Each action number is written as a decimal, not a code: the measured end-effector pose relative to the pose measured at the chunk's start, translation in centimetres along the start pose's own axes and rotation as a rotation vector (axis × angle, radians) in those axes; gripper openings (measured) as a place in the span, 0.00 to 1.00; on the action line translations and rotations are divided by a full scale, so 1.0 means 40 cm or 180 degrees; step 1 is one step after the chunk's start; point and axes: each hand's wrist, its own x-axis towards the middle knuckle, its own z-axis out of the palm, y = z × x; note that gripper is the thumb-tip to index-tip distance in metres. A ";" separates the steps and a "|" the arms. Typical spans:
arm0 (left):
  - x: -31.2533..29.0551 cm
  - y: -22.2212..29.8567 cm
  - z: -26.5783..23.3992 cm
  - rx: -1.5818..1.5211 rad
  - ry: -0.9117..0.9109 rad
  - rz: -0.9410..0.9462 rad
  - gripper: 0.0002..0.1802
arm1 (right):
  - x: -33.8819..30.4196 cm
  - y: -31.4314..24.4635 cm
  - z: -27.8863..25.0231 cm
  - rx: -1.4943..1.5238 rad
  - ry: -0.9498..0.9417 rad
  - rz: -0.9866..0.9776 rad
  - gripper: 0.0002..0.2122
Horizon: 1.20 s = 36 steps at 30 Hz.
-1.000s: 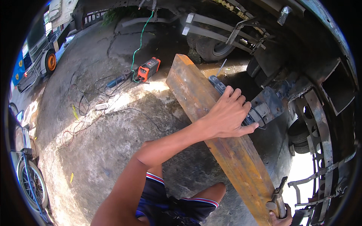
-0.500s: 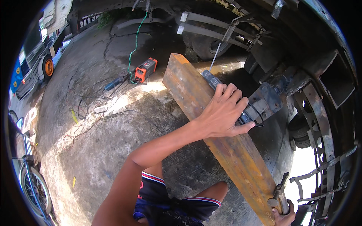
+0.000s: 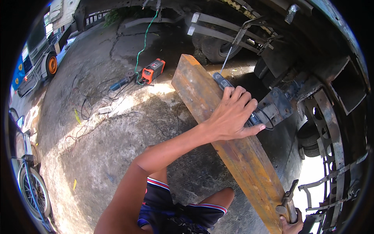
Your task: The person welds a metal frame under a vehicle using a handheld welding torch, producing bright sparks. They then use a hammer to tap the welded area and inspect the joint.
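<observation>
A long rusty steel beam slants across in front of me from upper left to lower right. My left hand lies over its upper part, fingers wrapped round a dark grey welding electrode holder. A thin electrode sticks out of the holder's far end, and a black cable loops by its near end. At the beam's lower end, my right hand is closed round a hammer just below its head. The hammer's head lies against the beam; part of the right hand is cut off by the frame's edge.
A red-and-black welding machine with a green cord stands on the concrete, beside a blue angle grinder and tangled cables. Vehicle framework and a mounting plate border the right. A bicycle wheel is at far left.
The view has shifted slightly, so the surroundings sit a little to the right. Both hands keep their holds, and the beam stays in nearly the same place.
</observation>
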 end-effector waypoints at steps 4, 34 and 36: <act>0.003 0.002 0.005 0.0096 0.0092 0.0013 0.36 | 0.002 0.006 0.003 -0.0127 0.0096 -0.0224 0.35; -0.004 -0.009 -0.013 -0.0221 0.0220 -0.0116 0.32 | -0.008 -0.048 -0.017 -0.0080 0.0025 0.0040 0.32; -0.001 -0.007 -0.011 -0.0164 0.0285 -0.0069 0.37 | -0.006 -0.045 -0.017 -0.0068 0.0047 0.0001 0.32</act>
